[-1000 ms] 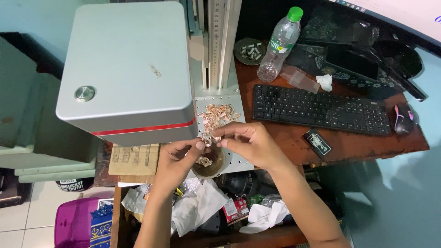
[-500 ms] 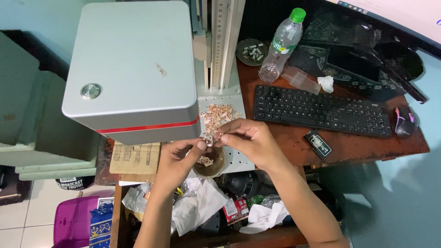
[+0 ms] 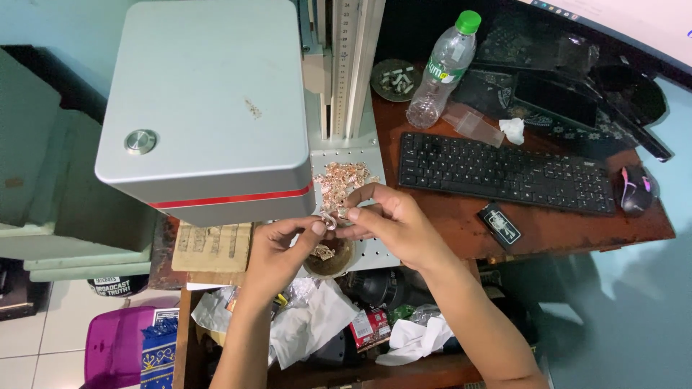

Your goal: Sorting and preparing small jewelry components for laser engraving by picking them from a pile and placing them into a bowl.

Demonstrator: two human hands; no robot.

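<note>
Both my hands meet over the front of a white perforated plate (image 3: 360, 157). My left hand (image 3: 277, 252) and my right hand (image 3: 386, 220) pinch a small shiny metal piece (image 3: 330, 220) between their fingertips. Just behind them lies a pile of small copper-coloured pieces (image 3: 342, 180) on the plate. Right below my fingers stands a small round brown bowl (image 3: 328, 258) with a few similar pieces in it.
A large grey box-shaped machine head (image 3: 205, 108) with a red stripe overhangs the plate on the left. A black keyboard (image 3: 504, 173), mouse (image 3: 634, 191), plastic bottle (image 3: 441, 68) and ashtray (image 3: 395, 78) sit on the brown desk (image 3: 577, 227). Crumpled paper and clutter (image 3: 317, 324) lie below.
My hands stay together over the bowl; the fingers have shifted slightly on the small piece. The view has drifted a little.
</note>
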